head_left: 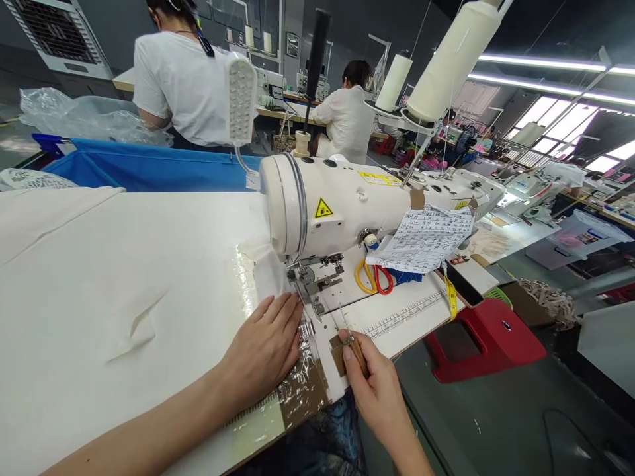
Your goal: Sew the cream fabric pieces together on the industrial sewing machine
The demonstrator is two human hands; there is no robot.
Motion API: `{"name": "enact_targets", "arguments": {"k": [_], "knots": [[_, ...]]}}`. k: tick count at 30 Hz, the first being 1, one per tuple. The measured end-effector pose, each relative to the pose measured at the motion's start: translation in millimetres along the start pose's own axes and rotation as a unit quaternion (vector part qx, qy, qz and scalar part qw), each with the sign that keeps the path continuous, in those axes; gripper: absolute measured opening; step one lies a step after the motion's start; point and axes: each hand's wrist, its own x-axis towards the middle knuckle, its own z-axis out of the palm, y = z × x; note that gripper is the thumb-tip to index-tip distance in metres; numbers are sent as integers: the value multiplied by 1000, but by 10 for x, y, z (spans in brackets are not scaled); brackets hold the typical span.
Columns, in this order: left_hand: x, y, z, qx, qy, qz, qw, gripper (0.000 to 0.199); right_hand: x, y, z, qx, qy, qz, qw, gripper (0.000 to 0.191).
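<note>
A white sewing machine (342, 205) stands on the white table (198, 264). My left hand (265, 344) lies flat, palm down, beside its needle area, fingertips on white fabric (272, 271). The fingers are stretched and lie side by side. My right hand (374, 383) is closed round the wooden handle of an awl (358, 356), its thin metal tip pointing up toward the presser foot. A white strip (328, 363) runs from the machine to the table's front edge, between my hands.
Yellow and red scissors (374, 277), a handwritten paper (426, 235), a tape measure (450, 294) and a phone (462, 284) are right of the needle area. A red stool (496, 340) stands at the right. Two people sit beyond a blue cloth bin (163, 165).
</note>
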Motion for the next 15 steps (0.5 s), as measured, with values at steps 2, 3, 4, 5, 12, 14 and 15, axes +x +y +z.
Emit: {"name": "enact_targets", "arguments": {"k": [2, 3, 4, 5, 12, 14, 15], "knots": [[3, -10, 8, -4, 0, -3, 1000, 47, -11, 7, 14, 13, 3, 10, 1000, 34], [5, -18, 14, -5, 1, -4, 1000, 46, -14, 4, 22, 19, 6, 15, 1000, 36], [8, -27, 22, -5, 3, -5, 1000, 46, -13, -4, 30, 23, 10, 16, 1000, 38], [11, -38, 31, -5, 5, -6, 1000, 45, -10, -17, 39, 26, 13, 10, 1000, 38], [68, -143, 75, -9, 14, -13, 1000, 43, 105, -169, 192, 10, 26, -130, 991, 25], [88, -175, 76, -24, 7, -28, 999, 42, 173, -198, 263, -12, 15, -177, 984, 25], [95, -190, 78, -33, 0, -36, 999, 42, 210, -208, 297, -27, 9, -198, 980, 26]]}}
